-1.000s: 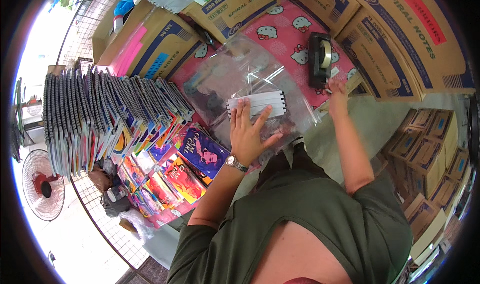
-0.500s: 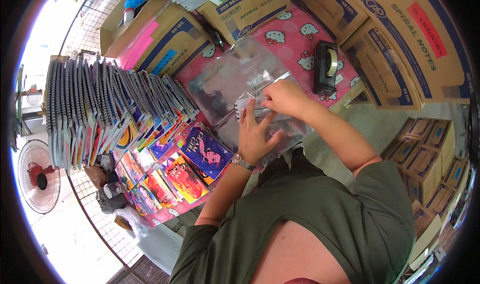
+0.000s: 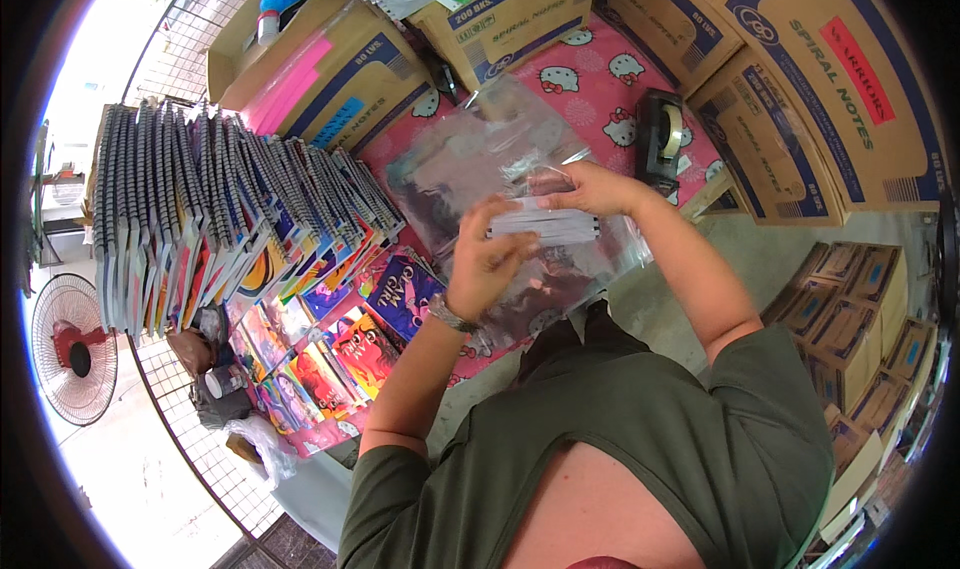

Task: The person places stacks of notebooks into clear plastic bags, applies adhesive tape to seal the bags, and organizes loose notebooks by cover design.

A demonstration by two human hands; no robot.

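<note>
The white bundle (image 3: 560, 231) lies between the two hands, low on a layer of clear plastic (image 3: 440, 164) over the pink-covered table (image 3: 590, 74); the left hand (image 3: 487, 259) is half curled at its left end, fingertips and thumb parted, and whether it grips cannot be told; the right hand (image 3: 592, 189) is bent closed along the bundle's far edge, pinching the plastic there; beyond that hand, to the right, stands a black tape dispenser (image 3: 650, 134); well to the left, spiral notebooks (image 3: 225, 204) stand in a long row.
</note>
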